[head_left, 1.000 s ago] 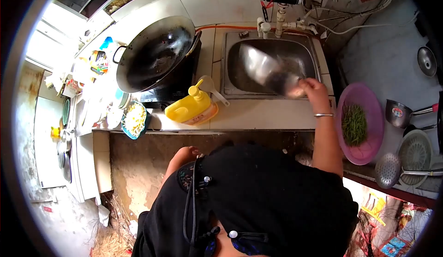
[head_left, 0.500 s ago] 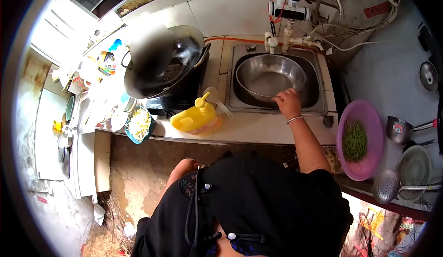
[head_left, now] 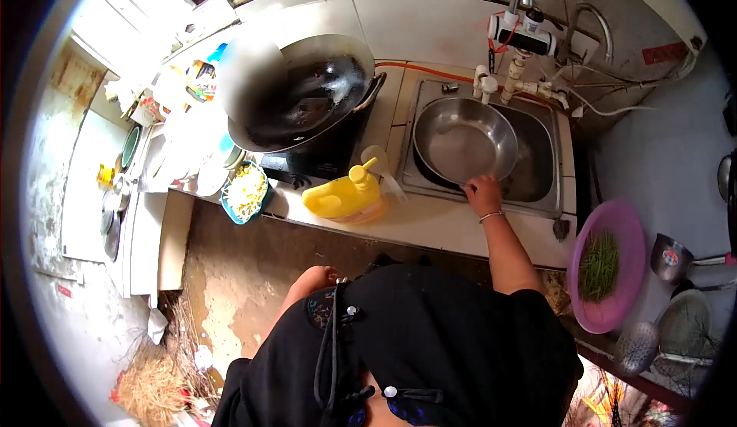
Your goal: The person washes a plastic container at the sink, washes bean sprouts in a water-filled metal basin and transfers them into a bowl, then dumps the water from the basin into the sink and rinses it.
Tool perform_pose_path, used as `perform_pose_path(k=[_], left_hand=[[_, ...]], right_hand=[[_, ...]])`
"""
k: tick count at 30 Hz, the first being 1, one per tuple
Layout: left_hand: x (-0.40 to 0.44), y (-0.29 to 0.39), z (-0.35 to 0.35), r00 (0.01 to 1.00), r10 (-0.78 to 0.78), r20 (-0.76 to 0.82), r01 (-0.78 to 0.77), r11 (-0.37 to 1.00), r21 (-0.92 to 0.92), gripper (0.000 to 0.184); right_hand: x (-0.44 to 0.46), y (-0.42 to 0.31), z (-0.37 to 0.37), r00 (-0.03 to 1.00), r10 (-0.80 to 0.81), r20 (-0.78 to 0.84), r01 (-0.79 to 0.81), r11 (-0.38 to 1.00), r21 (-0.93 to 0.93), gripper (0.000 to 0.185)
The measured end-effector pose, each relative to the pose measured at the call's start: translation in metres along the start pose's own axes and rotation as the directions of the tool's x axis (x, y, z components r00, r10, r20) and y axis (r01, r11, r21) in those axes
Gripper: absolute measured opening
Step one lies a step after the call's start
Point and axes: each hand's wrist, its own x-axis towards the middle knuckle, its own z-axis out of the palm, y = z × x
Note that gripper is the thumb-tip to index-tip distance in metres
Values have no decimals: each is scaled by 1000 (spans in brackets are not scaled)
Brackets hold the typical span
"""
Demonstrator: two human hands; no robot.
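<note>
A round stainless steel basin point(head_left: 465, 145) sits in the left part of the sink point(head_left: 535, 168), leaning slightly on the sink's edge. My right hand point(head_left: 483, 196) grips the basin's near rim, its fingers curled over the edge. A bracelet circles that wrist. My left hand point(head_left: 318, 276) is low, close in front of my body; its fingers are mostly hidden. Behind the basin, a faucet with a white water heater point(head_left: 522, 33) rises over the sink.
Left of the sink, a wok point(head_left: 338, 93) sits on a stove. A yellow pump bottle point(head_left: 343, 198) and a blue-rimmed bowl of pale food strips point(head_left: 246, 193) stand near the counter's front edge. At right lies a pink basin point(head_left: 626, 273) holding greens.
The metal basin has shifted left within the sink, with my right hand still on its rim. The view has turned a little, so the counter appears displaced.
</note>
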Motion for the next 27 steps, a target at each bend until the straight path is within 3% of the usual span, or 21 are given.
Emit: perform_pose_path(k=[4,6,7,8,9,10,11,12,14,18,20,22,24,26,27], left_hand=[[10,-10,5,1000,16,-18,-15,1000,19,37],[29,-32,9,999,35,-16,-36,998,-43,37],[31,-34,11,1000,16,-11,-17,996,-89,37],[34,-36,13,1000,-2,-7,1,991,-135,37],[27,-26,12,999,30,-43,-31,999,-15,36],[-3,13,6,996,64,-65,-53,987,154,36],[-34,53,0,991,97,-87,-64,946,319,36],[-31,52,0,992,94,-88,-62,949,309,36],[-29,41,-1,992,119,-48,-99,949,300,37],[-39,38,1,994,74,-80,-62,988,145,39],[-39,38,1,996,33,-80,-17,982,189,41],[-41,34,2,996,-55,-75,59,997,52,41],[-50,39,3,993,-61,-101,67,996,59,41],[-51,35,4,990,-63,-128,72,995,65,41],[-52,30,4,990,-61,-125,67,997,39,40]], right_hand=[[1,-1,-8,997,-12,70,7,998,66,17],[6,6,-6,959,68,276,-110,984,140,18],[10,8,-10,958,63,281,-104,986,134,18],[16,10,-14,892,107,439,-211,958,195,18],[22,10,-18,799,132,587,-325,916,235,18],[29,18,-16,795,130,592,-321,919,230,18],[38,30,-13,817,119,565,-275,940,201,20],[49,37,-10,838,104,536,-228,959,171,23],[78,29,-25,953,186,239,-223,965,140,29],[141,-21,-78,941,302,-154,-265,938,222,49],[180,-15,-72,947,286,-147,-264,952,154,52],[205,-23,-72,953,270,-136,-260,962,86,56],[223,-39,-78,934,354,49,-339,922,-188,59],[234,-46,-75,944,328,30,-312,919,-240,59],[239,-52,-76,919,394,9,-379,890,-253,60]])
